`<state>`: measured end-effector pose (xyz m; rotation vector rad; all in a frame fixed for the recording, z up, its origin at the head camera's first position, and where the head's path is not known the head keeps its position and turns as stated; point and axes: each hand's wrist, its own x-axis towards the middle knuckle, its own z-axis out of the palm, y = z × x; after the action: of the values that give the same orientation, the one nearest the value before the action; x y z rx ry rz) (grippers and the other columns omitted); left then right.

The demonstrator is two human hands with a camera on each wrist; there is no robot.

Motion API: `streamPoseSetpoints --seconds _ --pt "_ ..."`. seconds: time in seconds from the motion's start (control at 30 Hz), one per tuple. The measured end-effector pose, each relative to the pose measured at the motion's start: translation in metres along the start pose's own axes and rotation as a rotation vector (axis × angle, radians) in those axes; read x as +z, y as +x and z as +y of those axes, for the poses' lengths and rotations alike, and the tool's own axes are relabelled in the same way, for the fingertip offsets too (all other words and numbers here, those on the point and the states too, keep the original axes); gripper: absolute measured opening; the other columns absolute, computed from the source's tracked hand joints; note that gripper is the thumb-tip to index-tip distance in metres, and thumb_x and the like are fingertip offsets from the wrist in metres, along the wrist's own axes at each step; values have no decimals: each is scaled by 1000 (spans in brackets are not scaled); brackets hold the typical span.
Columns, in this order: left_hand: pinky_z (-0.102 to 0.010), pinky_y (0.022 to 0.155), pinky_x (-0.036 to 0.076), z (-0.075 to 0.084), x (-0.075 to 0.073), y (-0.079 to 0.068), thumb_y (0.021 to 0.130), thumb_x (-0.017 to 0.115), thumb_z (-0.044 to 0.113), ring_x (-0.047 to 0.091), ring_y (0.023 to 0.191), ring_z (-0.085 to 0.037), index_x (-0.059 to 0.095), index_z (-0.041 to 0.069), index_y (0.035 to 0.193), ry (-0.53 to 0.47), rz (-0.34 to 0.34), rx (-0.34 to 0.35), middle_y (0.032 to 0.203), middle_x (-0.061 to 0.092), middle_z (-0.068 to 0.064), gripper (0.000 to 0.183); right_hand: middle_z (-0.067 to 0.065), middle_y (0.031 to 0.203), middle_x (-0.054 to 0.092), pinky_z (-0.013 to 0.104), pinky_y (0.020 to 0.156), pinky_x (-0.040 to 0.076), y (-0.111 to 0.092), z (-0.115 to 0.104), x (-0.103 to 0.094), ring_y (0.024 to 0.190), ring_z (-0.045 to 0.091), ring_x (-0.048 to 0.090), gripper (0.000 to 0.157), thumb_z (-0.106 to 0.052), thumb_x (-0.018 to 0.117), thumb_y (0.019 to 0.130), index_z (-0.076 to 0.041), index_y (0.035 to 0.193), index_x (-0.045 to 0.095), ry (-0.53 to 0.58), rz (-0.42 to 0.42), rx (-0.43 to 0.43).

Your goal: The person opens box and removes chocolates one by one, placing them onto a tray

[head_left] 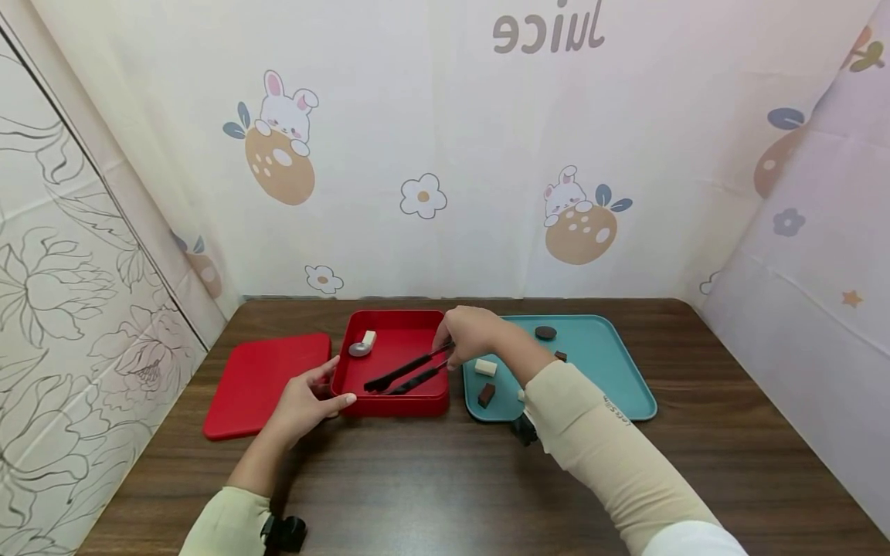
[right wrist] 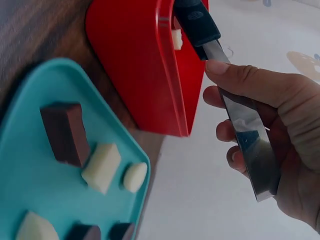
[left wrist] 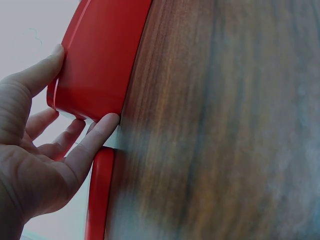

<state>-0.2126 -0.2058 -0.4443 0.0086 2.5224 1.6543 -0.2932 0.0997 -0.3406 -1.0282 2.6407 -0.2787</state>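
My right hand [head_left: 469, 332] grips a pair of metal tongs [head_left: 417, 371] with black tips, slanting down to the left into a red box [head_left: 403, 411]. In the right wrist view the thumb presses along the metal arm, the fingers behind it. Whether the tips hold anything cannot be made out. My left hand [head_left: 309, 398] holds the box's front left corner, thumb at the rim and fingers along the side. Inside the box lie a cream block [head_left: 369, 338] and a shiny grey oval piece [head_left: 359, 350], side by side near the left wall.
Right of the box, a teal tray [head_left: 619, 386] bears a cream block [head_left: 485, 367], brown blocks [head_left: 487, 395] and a dark oval piece [head_left: 545, 333]; the right forearm covers part of it. A flat red lid [head_left: 267, 378] lies left of the box on the wooden table [head_left: 417, 494].
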Motion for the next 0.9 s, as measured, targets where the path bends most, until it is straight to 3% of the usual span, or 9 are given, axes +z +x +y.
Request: streamPoseSetpoints --seconds 0.47,0.9 --pt "-36 73 59 0 1 0 80 82 29 55 113 -34 39 15 151 -1 3 7 138 49 -22 83 -10 79 69 25 66 52 12 -17 16 73 7 60 25 -21 83 79 -14 102 78 25 64 -24" --pt "-37 74 59 -2 0 1 81 82 28 52 116 -36 38 16 151 -10 -1 -5 140 48 -21 84 -7 84 71 23 65 51 12 -16 20 74 6 60 28 -24 85 77 -18 104 78 -13 89 -15"
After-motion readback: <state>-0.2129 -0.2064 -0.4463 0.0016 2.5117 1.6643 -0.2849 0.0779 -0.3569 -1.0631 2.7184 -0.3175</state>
